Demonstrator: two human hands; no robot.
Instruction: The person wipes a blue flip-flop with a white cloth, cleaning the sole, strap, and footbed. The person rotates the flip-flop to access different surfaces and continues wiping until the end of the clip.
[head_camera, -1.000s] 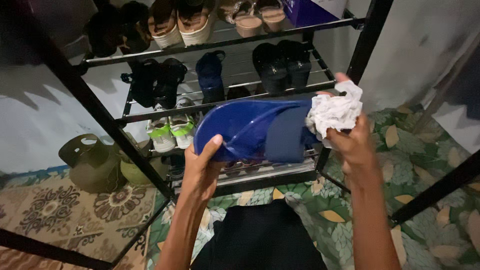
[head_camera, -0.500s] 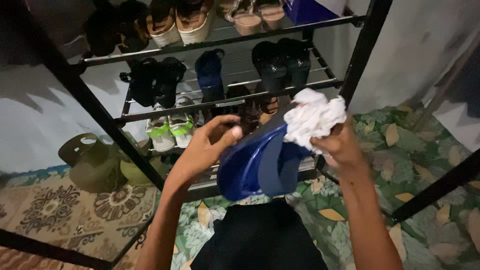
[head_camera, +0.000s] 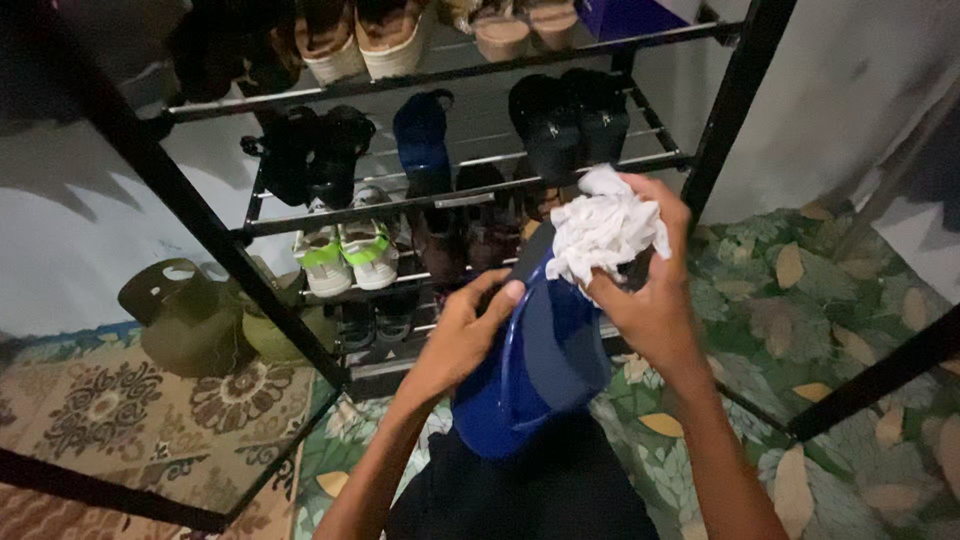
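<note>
Left hand (head_camera: 462, 338) fingers clamped on glossy blue rubber slipper (head_camera: 535, 365), steadying it upright; right hand (head_camera: 650, 300) fingers closed round crumpled white cloth (head_camera: 603, 232), pressing it onto slipper's top end.

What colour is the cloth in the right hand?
White; the cloth shows best in the head view.

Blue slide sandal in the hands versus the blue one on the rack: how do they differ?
The blue slide sandal in hand is off the rack, gripped by the left hand, while the right hand presses a crumpled white cloth to it. The blue sandal on the middle shelf stands untouched. Both are the same blue.
</note>
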